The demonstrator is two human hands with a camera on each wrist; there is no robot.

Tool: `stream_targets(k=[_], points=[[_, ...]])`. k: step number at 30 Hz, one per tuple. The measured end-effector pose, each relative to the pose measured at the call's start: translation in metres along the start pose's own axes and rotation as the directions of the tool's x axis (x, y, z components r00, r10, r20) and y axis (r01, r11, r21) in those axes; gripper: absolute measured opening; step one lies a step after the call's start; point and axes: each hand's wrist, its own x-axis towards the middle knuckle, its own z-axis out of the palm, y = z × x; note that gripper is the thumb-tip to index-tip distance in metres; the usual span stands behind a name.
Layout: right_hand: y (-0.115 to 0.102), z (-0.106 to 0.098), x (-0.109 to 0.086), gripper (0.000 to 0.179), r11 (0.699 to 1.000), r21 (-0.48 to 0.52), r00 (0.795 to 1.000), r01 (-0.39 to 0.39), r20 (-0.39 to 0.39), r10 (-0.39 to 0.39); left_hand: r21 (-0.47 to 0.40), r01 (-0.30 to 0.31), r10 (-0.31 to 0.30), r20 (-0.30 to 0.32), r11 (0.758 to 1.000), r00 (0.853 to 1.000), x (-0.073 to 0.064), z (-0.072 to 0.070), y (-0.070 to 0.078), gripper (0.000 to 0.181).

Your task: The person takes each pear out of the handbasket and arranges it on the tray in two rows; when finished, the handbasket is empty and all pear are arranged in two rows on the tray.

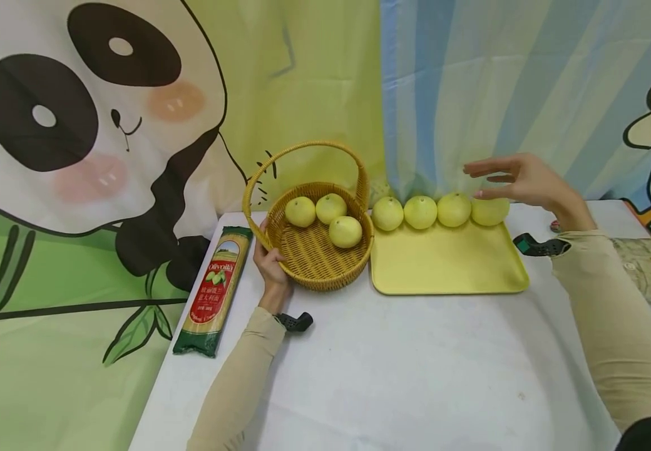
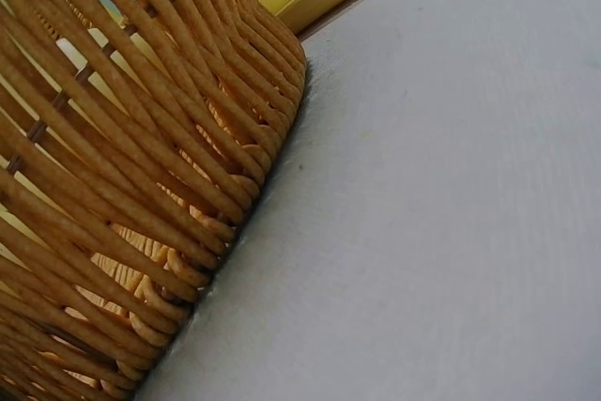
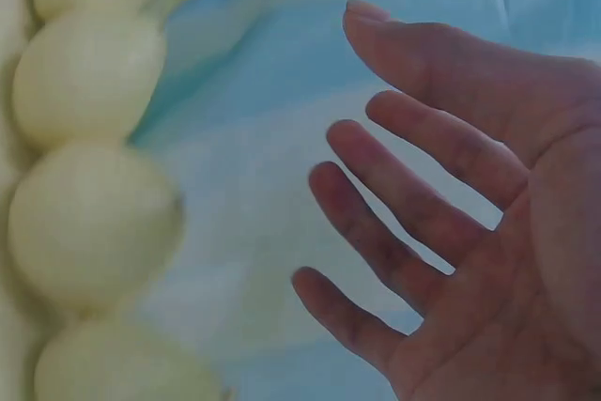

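A brown wicker basket (image 1: 325, 279) with a tall arched handle stands on the table. Inside it lie three round yellow-green fruits (image 1: 345, 232). My left hand (image 1: 271, 266) grips the basket's left side near the foot of the handle, its thumb at the rim; the left wrist view shows only the woven wall (image 2: 188, 119). To the right, several more of these fruits (image 1: 420, 212) sit in a row along the back edge of a yellow tray (image 1: 449, 269). Over the rightmost one hangs my right hand (image 1: 528, 181), fingers spread and holding nothing in the right wrist view.
Left of the basket lies a pack of spaghetti (image 1: 213, 291) with a red label. At the far right is a clear and yellow package (image 1: 649, 269), partly behind the right sleeve. A printed curtain (image 1: 314, 75) hangs right behind the white table (image 1: 393, 376).
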Motion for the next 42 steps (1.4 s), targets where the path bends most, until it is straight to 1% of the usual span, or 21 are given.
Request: stream_targets(k=[2, 4, 7, 9, 12, 15, 17, 19, 21, 22, 25, 30, 33, 36, 39, 42], points=[[-0.021, 0.007, 0.007, 0.057, 0.999, 0.005, 0.999, 0.040, 0.037, -0.040, -0.009, -0.004, 0.004, 0.002, 1.000, 1.000, 0.001, 0.000, 0.000, 0.092], [-0.038, 0.017, 0.017, 0.054, 0.996, 0.029, 0.993, 0.083, 0.084, -0.085, 0.001, -0.006, 0.006, -0.002, 1.000, 1.000, 0.001, 0.000, -0.001, 0.092], [-0.056, 0.039, 0.034, 0.051, 0.988, 0.068, 0.975, 0.141, 0.163, -0.150, 0.014, -0.007, 0.007, -0.004, 1.000, 1.000, 0.001, 0.000, -0.002, 0.093], [-0.066, 0.055, 0.047, 0.051, 0.982, 0.086, 0.956, 0.171, 0.225, -0.186, 0.038, -0.005, 0.006, -0.009, 0.999, 1.000, 0.001, 0.001, -0.002, 0.092], [-0.077, 0.082, 0.064, 0.053, 0.967, 0.122, 0.916, 0.222, 0.314, -0.249, 0.050, -0.009, 0.009, -0.008, 0.999, 1.000, 0.000, 0.001, -0.003, 0.091], [-0.088, 0.108, 0.074, 0.058, 0.955, 0.133, 0.881, 0.266, 0.369, -0.296, 0.073, -0.010, 0.010, -0.005, 0.997, 1.000, -0.001, 0.001, -0.004, 0.090], [-0.096, 0.122, 0.078, 0.063, 0.949, 0.112, 0.868, 0.295, 0.383, -0.316, 0.073, -0.005, 0.005, -0.004, 0.997, 1.000, -0.001, 0.002, -0.004, 0.090], [-0.105, 0.135, 0.081, 0.066, 0.946, 0.071, 0.864, 0.316, 0.390, -0.318, 0.088, -0.001, 0.001, -0.005, 0.996, 1.000, -0.001, 0.002, -0.004, 0.092], [-0.114, 0.145, 0.085, 0.068, 0.939, 0.013, 0.859, 0.343, 0.401, -0.319, 0.085, 0.001, 0.000, -0.007, 0.996, 1.000, -0.001, 0.002, -0.004, 0.092], [-0.118, 0.149, 0.087, 0.069, 0.939, -0.017, 0.860, 0.343, 0.408, -0.307, 0.088, -0.002, 0.003, -0.007, 0.996, 1.000, -0.001, 0.002, -0.004, 0.092], [-0.129, 0.159, 0.093, 0.072, 0.931, -0.107, 0.854, 0.348, 0.446, -0.268, 0.093, -0.016, 0.016, 0.000, 0.996, 1.000, 0.000, 0.002, -0.003, 0.091], [-0.134, 0.172, 0.107, 0.073, 0.921, -0.192, 0.824, 0.338, 0.533, -0.191, 0.105, -0.025, 0.024, 0.011, 0.994, 1.000, 0.000, -0.001, -0.002, 0.090], [-0.134, 0.177, 0.117, 0.070, 0.921, -0.218, 0.804, 0.321, 0.576, -0.144, 0.115, -0.023, 0.022, 0.009, 0.993, 1.000, -0.001, -0.002, -0.002, 0.090], [-0.135, 0.180, 0.126, 0.068, 0.922, -0.235, 0.792, 0.307, 0.600, -0.111, 0.115, -0.024, 0.023, 0.009, 0.993, 1.000, -0.001, -0.004, -0.002, 0.090], [-0.136, 0.184, 0.133, 0.069, 0.920, -0.254, 0.791, 0.298, 0.605, -0.089, 0.117, -0.025, 0.024, 0.008, 0.993, 1.000, 0.001, -0.005, -0.001, 0.091], [-0.136, 0.189, 0.138, 0.072, 0.920, -0.283, 0.801, 0.270, 0.597, -0.052, 0.113, -0.028, 0.028, 0.009, 0.993, 1.000, 0.001, -0.005, -0.001, 0.092]])
